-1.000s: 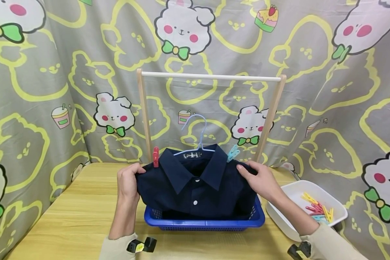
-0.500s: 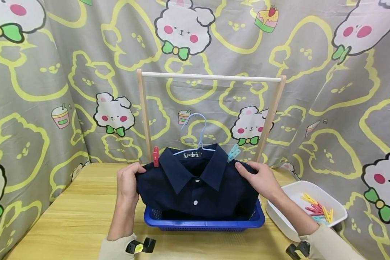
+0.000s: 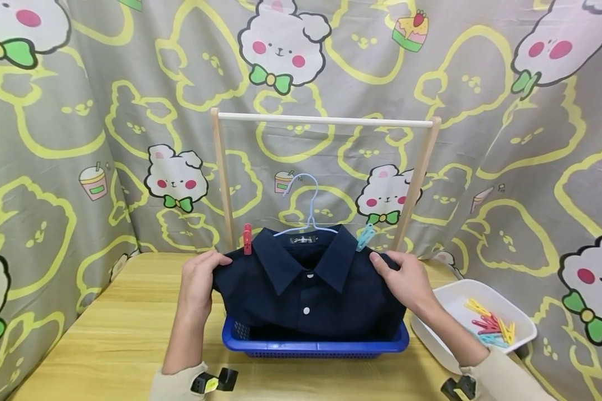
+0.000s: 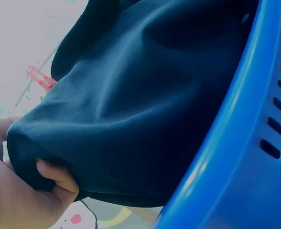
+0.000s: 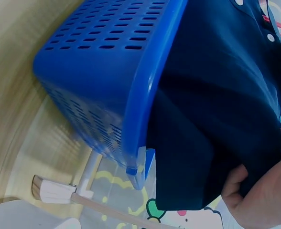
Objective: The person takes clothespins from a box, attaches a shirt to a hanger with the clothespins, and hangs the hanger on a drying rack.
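A dark navy collared shirt (image 3: 281, 289) with white buttons hangs on a light blue wire hanger (image 3: 312, 209), its lower part inside a blue plastic basket (image 3: 316, 346). My left hand (image 3: 198, 284) grips the shirt's shoulder on the left; the left wrist view shows fingers curled under the cloth. On the other side my right hand (image 3: 406, 278) pinches the opposite shoulder, thumb on top. A red clothespin (image 3: 247, 239) stands on the left shoulder beside the collar. Its light blue counterpart, another clothespin (image 3: 365, 238), sits on the right shoulder.
Behind the basket rises a wooden rack with a white crossbar (image 3: 326, 119). A white bin (image 3: 446, 292) at the right holds several yellow, red and blue clothespins (image 3: 486, 323). The wood-grain table (image 3: 115, 323) extends to the left, and a patterned curtain (image 3: 301, 150) hangs behind everything.
The shirt, hanger and both clothespins have shifted slightly to the right between my hands. Both hands keep their hold on the shoulders.
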Demonstrator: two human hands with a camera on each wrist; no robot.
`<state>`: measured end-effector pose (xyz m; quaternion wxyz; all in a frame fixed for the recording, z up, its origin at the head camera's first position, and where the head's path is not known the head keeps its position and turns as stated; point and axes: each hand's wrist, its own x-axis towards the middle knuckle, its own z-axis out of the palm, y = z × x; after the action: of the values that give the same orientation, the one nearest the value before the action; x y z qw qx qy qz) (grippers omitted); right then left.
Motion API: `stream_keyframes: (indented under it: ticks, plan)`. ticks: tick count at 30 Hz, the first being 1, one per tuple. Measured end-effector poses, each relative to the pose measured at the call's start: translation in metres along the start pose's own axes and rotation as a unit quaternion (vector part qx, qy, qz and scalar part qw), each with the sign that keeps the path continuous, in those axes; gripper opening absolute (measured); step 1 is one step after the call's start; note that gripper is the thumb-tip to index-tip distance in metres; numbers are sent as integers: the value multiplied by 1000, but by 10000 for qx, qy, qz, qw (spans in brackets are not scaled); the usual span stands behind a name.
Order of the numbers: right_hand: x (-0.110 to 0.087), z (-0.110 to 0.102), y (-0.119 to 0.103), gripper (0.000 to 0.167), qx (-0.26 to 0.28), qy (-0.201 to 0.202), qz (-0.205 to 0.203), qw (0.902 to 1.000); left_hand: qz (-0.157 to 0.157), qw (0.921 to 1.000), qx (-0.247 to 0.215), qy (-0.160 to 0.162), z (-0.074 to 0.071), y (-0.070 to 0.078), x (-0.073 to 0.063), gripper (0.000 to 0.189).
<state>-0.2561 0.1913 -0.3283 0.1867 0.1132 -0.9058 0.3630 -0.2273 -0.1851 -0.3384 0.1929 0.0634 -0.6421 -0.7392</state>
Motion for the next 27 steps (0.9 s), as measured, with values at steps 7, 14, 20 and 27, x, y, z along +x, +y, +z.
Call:
stream_keyframes:
  ticks: [7, 14, 20, 27]
  plan:
    - [-2, -1, 1, 40, -99, -10, 155, 9998, -109, 9968, 661, -434, -4, 1, -1, 29]
    - [-1, -6, -1, 49, -245, -353, 466, 9980, -169, 9950, 634, -750, -5, -1, -1, 31]
    - [0, -9, 0, 56, -159, -594, 744, 9953, -375, 9951, 423, -810, -6, -1, -2, 35]
    - [4, -14, -2, 58, 167, -916, 1070, 9899, -433, 9949, 277, -873, -7, 0, -2, 37]
